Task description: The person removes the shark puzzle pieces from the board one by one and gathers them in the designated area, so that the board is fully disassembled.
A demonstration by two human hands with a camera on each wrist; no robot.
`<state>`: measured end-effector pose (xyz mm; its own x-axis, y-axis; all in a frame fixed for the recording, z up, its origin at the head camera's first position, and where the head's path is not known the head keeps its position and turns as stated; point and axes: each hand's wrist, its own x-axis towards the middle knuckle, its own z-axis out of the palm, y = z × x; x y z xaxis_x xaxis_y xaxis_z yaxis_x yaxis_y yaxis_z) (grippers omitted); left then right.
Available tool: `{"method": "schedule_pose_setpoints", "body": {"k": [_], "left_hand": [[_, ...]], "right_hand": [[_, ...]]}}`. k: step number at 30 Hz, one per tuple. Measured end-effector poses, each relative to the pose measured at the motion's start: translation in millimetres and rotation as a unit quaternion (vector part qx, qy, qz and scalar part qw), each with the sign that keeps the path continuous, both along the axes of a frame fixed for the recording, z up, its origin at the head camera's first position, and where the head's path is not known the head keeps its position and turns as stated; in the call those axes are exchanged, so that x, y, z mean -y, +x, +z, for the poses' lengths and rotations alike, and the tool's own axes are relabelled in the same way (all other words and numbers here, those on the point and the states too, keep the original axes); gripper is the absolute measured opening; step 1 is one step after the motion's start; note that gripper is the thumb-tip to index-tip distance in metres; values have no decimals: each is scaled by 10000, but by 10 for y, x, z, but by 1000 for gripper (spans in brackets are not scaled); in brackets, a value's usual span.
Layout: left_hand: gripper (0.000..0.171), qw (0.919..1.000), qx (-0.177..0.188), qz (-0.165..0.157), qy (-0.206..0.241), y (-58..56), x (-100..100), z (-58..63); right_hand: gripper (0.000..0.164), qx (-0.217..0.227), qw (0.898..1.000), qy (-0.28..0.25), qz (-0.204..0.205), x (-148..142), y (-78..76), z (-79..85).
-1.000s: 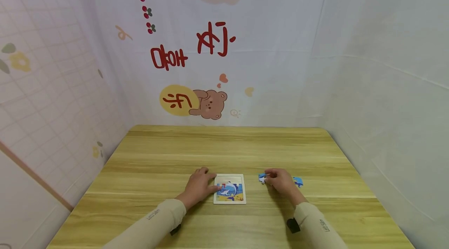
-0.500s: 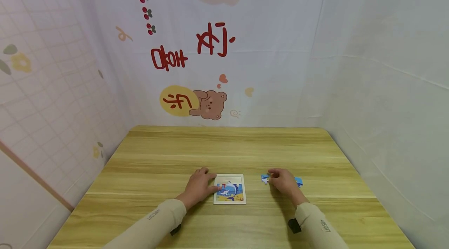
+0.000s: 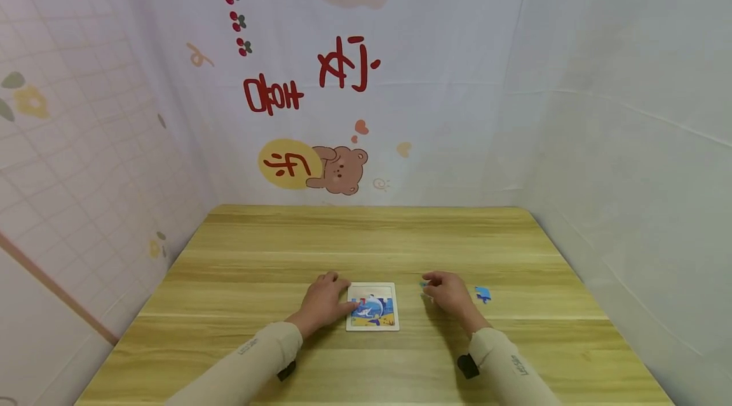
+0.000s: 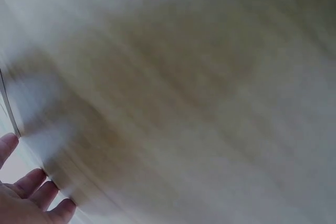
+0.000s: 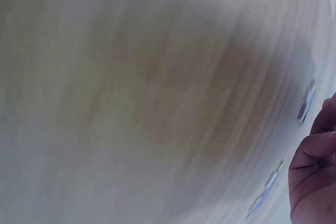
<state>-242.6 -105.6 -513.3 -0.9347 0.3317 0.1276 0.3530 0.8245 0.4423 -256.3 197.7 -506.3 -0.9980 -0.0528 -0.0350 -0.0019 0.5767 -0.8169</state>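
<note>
A square white-rimmed puzzle tray (image 3: 372, 285) lies on the table in the head view. Dolphin and sea pieces fill its lower part, while a pale strip shows above them. My left hand (image 3: 322, 304) rests along its left edge, thumb over the picture and other fingers spread; those fingertips also show in the left wrist view. Right of the tray, my right hand (image 3: 450, 296) pinches a small blue and white puzzle piece (image 3: 424, 284), mostly hidden by its fingers. Beyond that hand lies another blue puzzle piece (image 3: 483, 294), flat on the wood.
The wood-grain table (image 3: 366, 241) reaches back to a white cloth wall (image 3: 446, 107) printed with a bear and red characters. Cloth walls also stand at the left and right. A dark strap piece (image 3: 467, 366) hangs under the right wrist.
My right hand shifts slightly right, then left toward the tray, and the piece at its fingertips moves with it. More of the far blue piece now shows. My left hand stays put.
</note>
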Motion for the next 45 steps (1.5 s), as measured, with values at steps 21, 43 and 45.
{"method": "schedule_pose_setpoints", "body": {"k": [21, 43, 45], "left_hand": [[48, 9988, -231, 4, 434, 194, -198, 2], [45, 9978, -545, 142, -340, 307, -477, -73], [45, 9983, -450, 180, -338, 308, -490, -68]], "right_hand": [[24, -191, 9962, -309, 790, 488, 113, -11], [24, -170, 9913, 452, 1228, 560, 149, -122], [24, -132, 9912, 508, 1215, 560, 143, -120]]}}
